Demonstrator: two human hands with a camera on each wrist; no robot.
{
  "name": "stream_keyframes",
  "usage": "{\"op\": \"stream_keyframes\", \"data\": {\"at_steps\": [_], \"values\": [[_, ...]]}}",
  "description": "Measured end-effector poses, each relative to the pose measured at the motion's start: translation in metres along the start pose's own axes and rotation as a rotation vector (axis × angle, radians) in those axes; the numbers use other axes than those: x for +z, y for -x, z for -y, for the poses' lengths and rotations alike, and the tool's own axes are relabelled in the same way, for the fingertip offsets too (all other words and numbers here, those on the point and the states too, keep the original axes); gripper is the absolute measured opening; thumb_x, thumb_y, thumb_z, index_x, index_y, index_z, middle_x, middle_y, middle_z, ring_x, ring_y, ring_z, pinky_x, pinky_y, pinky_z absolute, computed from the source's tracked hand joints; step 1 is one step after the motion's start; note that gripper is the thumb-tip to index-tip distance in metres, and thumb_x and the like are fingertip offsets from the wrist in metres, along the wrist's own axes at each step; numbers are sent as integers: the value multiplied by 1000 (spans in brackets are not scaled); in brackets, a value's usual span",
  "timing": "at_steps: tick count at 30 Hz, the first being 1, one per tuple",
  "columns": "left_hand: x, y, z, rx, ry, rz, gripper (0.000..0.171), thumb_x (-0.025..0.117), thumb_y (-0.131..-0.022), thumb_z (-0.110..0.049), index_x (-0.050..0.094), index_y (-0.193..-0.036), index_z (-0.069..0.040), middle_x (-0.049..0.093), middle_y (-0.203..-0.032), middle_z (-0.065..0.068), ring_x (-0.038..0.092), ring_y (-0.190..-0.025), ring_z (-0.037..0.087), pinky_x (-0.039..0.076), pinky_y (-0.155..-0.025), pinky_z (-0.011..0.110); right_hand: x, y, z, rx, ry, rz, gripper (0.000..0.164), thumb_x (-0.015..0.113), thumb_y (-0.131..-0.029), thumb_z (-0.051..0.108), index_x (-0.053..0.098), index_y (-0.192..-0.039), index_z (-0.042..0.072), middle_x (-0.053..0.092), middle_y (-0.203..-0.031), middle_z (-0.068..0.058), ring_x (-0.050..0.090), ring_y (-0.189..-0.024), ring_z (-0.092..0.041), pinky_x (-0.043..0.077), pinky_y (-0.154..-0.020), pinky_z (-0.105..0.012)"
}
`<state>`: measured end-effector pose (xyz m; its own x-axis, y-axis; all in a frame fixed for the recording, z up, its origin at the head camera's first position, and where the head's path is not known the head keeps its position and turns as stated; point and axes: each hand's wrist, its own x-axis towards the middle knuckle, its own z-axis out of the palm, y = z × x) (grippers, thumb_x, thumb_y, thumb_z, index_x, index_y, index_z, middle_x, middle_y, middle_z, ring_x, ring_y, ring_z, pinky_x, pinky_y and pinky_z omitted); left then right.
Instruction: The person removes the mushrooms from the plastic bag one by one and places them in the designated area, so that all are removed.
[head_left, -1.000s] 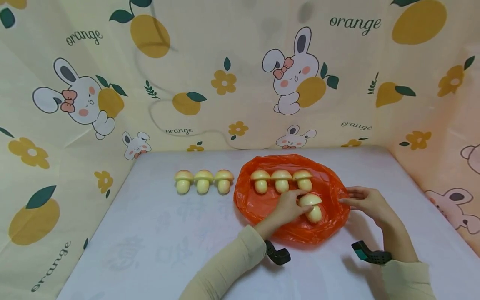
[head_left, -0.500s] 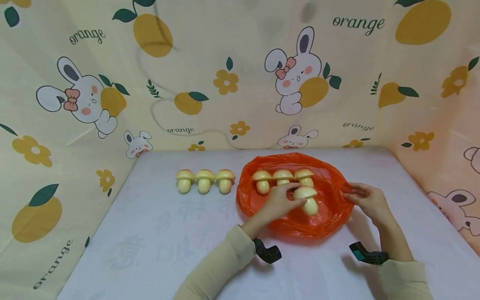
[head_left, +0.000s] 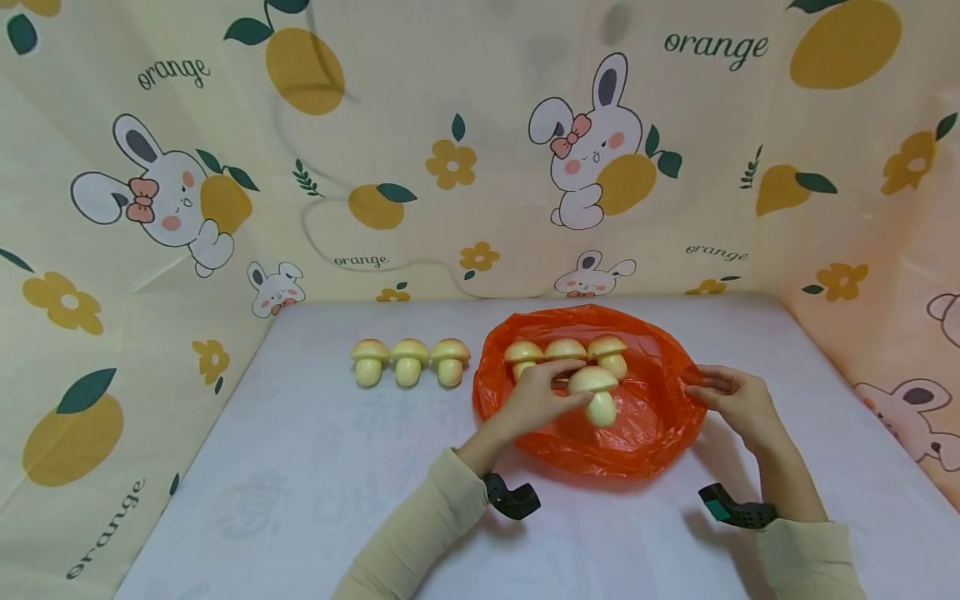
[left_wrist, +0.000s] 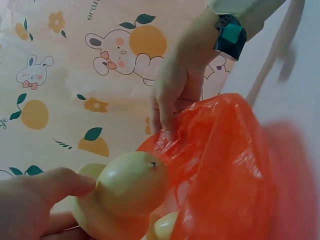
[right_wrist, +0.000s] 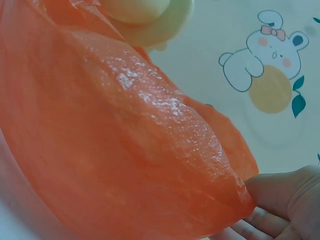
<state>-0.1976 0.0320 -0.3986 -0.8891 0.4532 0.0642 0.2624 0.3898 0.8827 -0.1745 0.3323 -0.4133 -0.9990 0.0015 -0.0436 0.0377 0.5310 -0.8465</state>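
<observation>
My left hand [head_left: 528, 400] grips a pale yellow toy mushroom [head_left: 597, 393], thumb on one side and fingers on the other. The mushroom is over the open red plastic bag [head_left: 622, 462], stem toward me. Three similar mushrooms [head_left: 609, 350] lie in a row at the bag's far side, partly covered by the left hand. At the bag's right edge, my right hand [head_left: 742, 408] pinches the rim; the right wrist view shows its thumb [right_wrist: 275, 192] on the plastic. The left wrist view gives the held mushroom [left_wrist: 132, 185] close up.
Three more toy mushrooms [head_left: 408, 367] stand side by side on the white table [head_left: 322, 483], left of the bag. Behind it rises a cream backdrop [head_left: 495, 100] printed with rabbits and oranges. Each wrist wears a black device [head_left: 513, 497].
My left hand has lifted the mushroom from the bag's right part and carried it left and slightly away from me. The right hand stays at the rim, nearly still.
</observation>
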Motion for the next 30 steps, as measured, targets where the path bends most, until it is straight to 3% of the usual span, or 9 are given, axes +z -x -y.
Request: {"op": "stream_keyframes", "data": {"at_steps": [4, 11, 16, 23, 30], "values": [[-8, 4, 3, 24, -12, -3, 49, 71, -87, -26, 59, -131, -9, 64, -131, 7, 65, -114, 19, 54, -97, 25, 0, 0, 2, 8, -3, 9, 58, 60, -95, 27, 45, -135, -11, 56, -84, 39, 58, -79, 16, 57, -73, -12], [-20, 11, 9, 55, 73, 8, 50, 70, -88, -19, 57, -133, -4, 63, -132, 11, 63, -118, 26, 53, -102, 39, 0, 0, 1, 9, -24, 6, 58, 56, -97, 29, 44, -135, -12, 58, -84, 39, 59, -79, 15, 56, -72, -11], [-26, 16, 9, 51, 94, 37, 48, 69, -89, -19, 57, -132, -4, 63, -132, 9, 62, -120, 25, 52, -103, 33, 0, -1, 0, 27, -30, 12, 61, 55, -97, 32, 43, -137, -12, 57, -84, 40, 59, -80, 16, 56, -73, -11], [-38, 24, 6, 32, 121, 62, 46, 68, -88, -17, 58, -132, -7, 63, -133, 9, 61, -122, 25, 50, -105, 40, -1, -1, 0, 36, -51, 22, 61, 56, -97, 31, 42, -136, -13, 59, -83, 39, 59, -80, 16, 56, -72, -10], [-50, 32, 4, 45, 130, 65, 45, 68, -88, -15, 58, -131, -6, 62, -132, 11, 61, -121, 27, 51, -104, 39, 0, -1, 0, 30, -54, 27, 61, 56, -97, 31, 42, -136, -13, 59, -83, 39, 60, -80, 16, 56, -72, -10]]}}
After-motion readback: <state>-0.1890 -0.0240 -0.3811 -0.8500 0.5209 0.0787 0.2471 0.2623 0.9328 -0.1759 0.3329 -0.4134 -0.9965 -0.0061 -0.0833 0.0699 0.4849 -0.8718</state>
